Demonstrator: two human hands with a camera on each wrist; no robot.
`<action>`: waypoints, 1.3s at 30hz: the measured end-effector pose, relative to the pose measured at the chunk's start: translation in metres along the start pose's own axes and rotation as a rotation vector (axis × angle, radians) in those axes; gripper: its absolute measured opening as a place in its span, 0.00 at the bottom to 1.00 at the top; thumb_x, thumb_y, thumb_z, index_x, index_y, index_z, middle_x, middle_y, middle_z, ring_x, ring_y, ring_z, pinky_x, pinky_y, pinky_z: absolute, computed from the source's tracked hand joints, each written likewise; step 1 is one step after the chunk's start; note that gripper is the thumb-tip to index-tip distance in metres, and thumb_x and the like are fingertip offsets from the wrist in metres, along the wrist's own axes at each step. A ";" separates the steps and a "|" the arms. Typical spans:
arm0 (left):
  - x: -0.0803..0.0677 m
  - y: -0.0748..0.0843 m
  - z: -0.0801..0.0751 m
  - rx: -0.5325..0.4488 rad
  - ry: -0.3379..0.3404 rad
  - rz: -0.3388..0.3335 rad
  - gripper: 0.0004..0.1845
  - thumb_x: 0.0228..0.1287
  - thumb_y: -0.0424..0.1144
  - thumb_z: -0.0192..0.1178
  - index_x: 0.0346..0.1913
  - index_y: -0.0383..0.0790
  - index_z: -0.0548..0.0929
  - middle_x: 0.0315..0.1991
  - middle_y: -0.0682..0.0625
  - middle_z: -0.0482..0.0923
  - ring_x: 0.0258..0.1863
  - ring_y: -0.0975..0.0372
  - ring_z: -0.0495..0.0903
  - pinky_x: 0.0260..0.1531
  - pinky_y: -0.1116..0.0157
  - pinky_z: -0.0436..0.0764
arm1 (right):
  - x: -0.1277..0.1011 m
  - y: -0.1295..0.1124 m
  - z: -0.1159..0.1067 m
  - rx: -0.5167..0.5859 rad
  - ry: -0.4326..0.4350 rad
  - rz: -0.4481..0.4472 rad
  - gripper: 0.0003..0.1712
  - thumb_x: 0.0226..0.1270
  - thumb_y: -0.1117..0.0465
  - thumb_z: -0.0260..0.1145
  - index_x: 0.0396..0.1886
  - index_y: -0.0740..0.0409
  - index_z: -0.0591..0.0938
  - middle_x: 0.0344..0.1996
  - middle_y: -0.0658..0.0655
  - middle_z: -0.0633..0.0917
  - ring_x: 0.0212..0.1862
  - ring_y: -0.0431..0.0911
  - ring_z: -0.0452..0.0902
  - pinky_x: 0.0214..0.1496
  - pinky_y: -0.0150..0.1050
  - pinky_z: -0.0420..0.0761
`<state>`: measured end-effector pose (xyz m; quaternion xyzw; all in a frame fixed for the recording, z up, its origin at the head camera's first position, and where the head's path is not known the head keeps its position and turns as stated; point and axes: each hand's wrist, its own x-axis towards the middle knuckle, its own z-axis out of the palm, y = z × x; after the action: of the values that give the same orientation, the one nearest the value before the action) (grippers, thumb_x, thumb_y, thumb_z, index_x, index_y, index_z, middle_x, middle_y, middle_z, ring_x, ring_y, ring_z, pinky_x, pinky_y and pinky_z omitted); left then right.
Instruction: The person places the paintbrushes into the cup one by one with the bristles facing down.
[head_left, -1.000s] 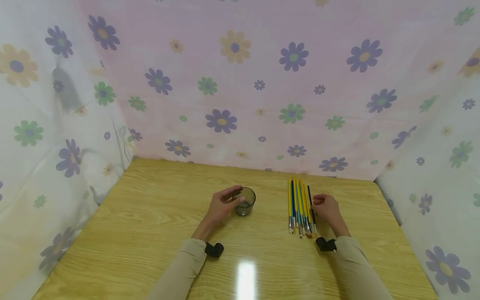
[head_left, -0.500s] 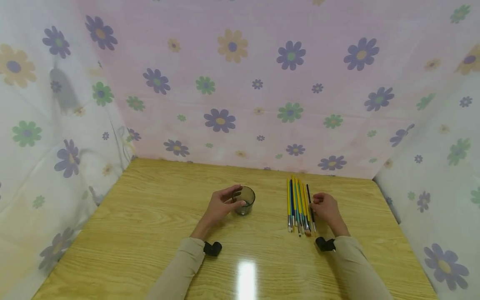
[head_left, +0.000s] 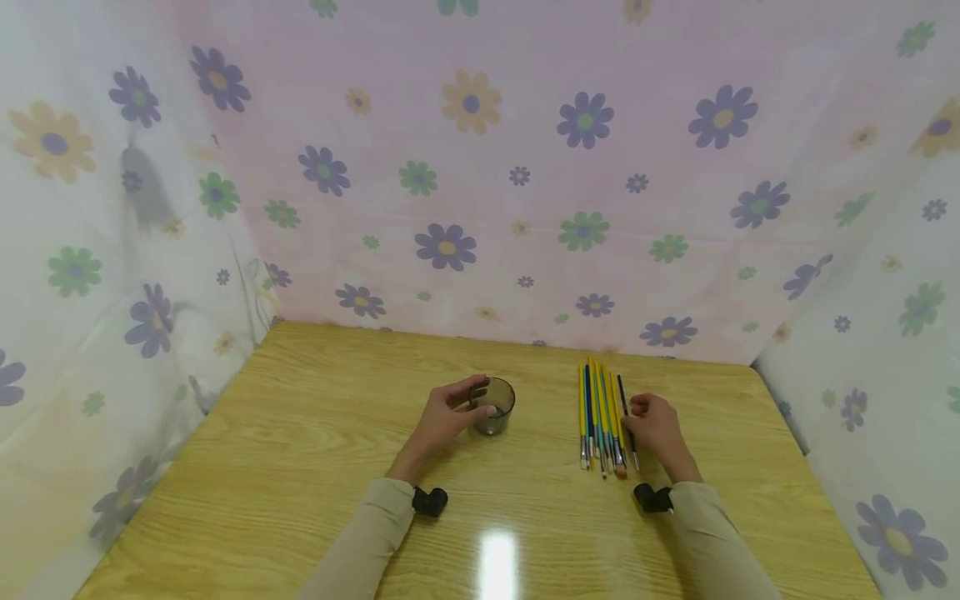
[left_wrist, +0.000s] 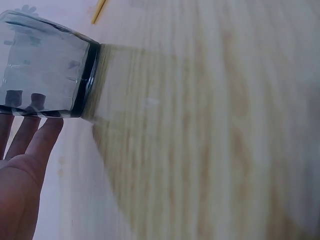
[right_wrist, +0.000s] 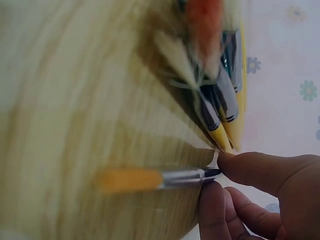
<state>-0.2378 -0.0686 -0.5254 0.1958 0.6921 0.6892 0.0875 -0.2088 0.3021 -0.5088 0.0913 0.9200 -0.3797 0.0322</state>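
Observation:
A dark tinted glass cup [head_left: 495, 404] stands upright on the wooden table, left of the paintbrushes. My left hand [head_left: 442, 417] holds its left side, thumb on the near side and fingers round the back; in the left wrist view fingertips [left_wrist: 47, 135] touch the glass [left_wrist: 45, 65]. Several yellow, blue and green paintbrushes [head_left: 600, 417] lie side by side to the right, bristles towards me. My right hand [head_left: 656, 429] pinches a black-handled paintbrush [head_left: 623, 400] at the right edge of the bundle. In the right wrist view its orange bristles [right_wrist: 130, 180] and silver ferrule stand apart from the others.
The wooden table [head_left: 315, 433] reaches back to a flower-printed curtain [head_left: 517, 192], which also hangs along both sides. A bright light reflection lies on the table near the front. Black wrist cameras [head_left: 430, 501] sit on both forearms.
The bristle end of the black paintbrush has moved slightly right, away from the bundle, with my right hand on it. My left hand and the cup stay put; the head view shifts a little.

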 end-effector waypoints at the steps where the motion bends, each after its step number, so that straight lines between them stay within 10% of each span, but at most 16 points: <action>1: 0.000 0.000 0.000 0.003 0.001 0.003 0.32 0.66 0.33 0.70 0.71 0.36 0.74 0.70 0.39 0.73 0.70 0.46 0.71 0.68 0.52 0.74 | 0.000 0.000 0.000 -0.004 0.002 -0.004 0.24 0.69 0.68 0.65 0.60 0.79 0.74 0.50 0.75 0.80 0.55 0.68 0.78 0.54 0.58 0.82; 39: 0.001 0.001 0.003 0.091 0.058 -0.005 0.31 0.64 0.34 0.71 0.70 0.36 0.76 0.68 0.36 0.72 0.66 0.44 0.72 0.65 0.46 0.77 | 0.004 -0.005 0.000 -0.158 0.000 -0.007 0.26 0.58 0.64 0.73 0.53 0.76 0.78 0.45 0.69 0.82 0.46 0.59 0.80 0.49 0.55 0.82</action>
<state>-0.2377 -0.0652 -0.5243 0.1778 0.7256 0.6621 0.0599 -0.2136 0.2991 -0.5062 0.0850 0.9474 -0.3061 0.0381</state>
